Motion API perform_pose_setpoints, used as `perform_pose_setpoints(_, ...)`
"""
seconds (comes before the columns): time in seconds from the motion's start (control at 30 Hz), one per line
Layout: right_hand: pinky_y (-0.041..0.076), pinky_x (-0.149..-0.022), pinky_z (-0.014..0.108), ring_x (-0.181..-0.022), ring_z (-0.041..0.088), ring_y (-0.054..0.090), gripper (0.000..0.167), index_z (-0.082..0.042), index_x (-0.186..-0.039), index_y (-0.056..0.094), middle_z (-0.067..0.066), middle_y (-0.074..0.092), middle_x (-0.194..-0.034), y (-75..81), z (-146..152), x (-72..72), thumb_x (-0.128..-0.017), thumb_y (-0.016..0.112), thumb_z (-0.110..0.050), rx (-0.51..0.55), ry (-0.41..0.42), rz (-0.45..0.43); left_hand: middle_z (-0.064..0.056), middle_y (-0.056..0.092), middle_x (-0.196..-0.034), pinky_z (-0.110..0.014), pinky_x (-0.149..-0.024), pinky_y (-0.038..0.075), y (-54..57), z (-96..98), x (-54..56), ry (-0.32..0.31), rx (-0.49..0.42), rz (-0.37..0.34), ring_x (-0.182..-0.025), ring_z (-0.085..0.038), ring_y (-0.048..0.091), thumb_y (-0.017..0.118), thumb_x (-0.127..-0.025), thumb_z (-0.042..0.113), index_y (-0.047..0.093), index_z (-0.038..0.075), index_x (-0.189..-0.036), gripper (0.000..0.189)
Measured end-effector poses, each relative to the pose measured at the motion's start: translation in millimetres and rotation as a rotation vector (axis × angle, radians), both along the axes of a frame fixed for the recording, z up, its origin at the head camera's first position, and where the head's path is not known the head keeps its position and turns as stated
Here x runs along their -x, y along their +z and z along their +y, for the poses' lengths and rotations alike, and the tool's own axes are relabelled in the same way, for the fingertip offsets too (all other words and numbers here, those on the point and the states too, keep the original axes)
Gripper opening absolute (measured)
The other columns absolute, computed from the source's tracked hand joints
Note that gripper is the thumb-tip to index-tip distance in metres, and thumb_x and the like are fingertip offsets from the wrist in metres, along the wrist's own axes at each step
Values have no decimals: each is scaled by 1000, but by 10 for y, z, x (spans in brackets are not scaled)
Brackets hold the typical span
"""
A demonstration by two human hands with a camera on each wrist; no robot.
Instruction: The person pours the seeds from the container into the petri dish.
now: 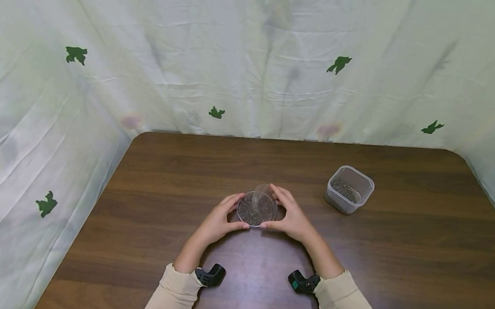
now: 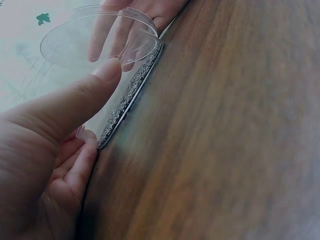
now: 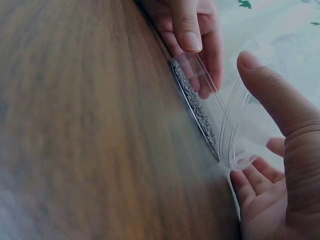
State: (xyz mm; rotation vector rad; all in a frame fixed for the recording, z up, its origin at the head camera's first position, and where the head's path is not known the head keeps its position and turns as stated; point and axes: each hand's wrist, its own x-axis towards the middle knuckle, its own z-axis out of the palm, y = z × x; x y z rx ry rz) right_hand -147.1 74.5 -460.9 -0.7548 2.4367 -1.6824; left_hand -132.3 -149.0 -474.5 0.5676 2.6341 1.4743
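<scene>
A clear petri dish (image 1: 246,214) stands on the table, its bottom covered with dark grey grit (image 2: 127,92). My left hand (image 1: 218,221) holds the dish from the left, thumb at the near rim and fingers round the far side. Over its right part a clear round lid (image 2: 65,42) is tilted steeply, one edge low by the dish rim. My right hand (image 1: 291,221) is curved round the lid from the right; fingertips (image 3: 248,167) touch its lower edge. Whether the right thumb touches the lid I cannot tell.
A clear plastic tub (image 1: 343,206) holding more dark grit stands to the right on the brown wooden table (image 1: 176,168). A pale cloth (image 1: 253,77) with green leaf shapes hangs behind the table's far edge and along its sides.
</scene>
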Motion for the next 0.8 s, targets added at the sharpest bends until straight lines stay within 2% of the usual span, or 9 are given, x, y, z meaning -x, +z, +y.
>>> perform_pose_setpoints(0.1,35,-98,45,-115,30,41,91,-5,-138,35,15,32,-135,-136,4,53,-62,84,-19,-31,-12,7,-17,37,-133,-32,-99,36,-16,-17,6,-2,6,-2,-119,-29,42,78,-69,17,38,1,-134,78)
perform_pose_setpoints(0.27,31,-101,43,-120,24,37,87,-8,-135,41,9,36,-134,-162,-2,68,-62,83,-29,-72,-10,24,-16,37,-133,-30,-99,36,1,-26,0,-14,6,-5,-119,-27,41,77,-70,20,37,-1,-135,79)
perform_pose_setpoints(0.5,29,-103,43,-124,24,34,89,-6,-135,40,9,37,-136,-154,-9,69,-61,83,-29,-95,-5,39,-15,37,-133,-25,-99,35,24,-21,-6,-13,23,-30,-120,-23,41,76,-72,20,36,-1,-135,78)
perform_pose_setpoints(0.8,28,-104,43,-126,24,32,89,-2,-135,39,11,36,-138,-130,-29,64,-62,83,-28,-109,22,54,-15,37,-134,-24,-100,34,39,-17,-6,-17,-1,-39,-120,-22,41,77,-71,19,35,-2,-135,79)
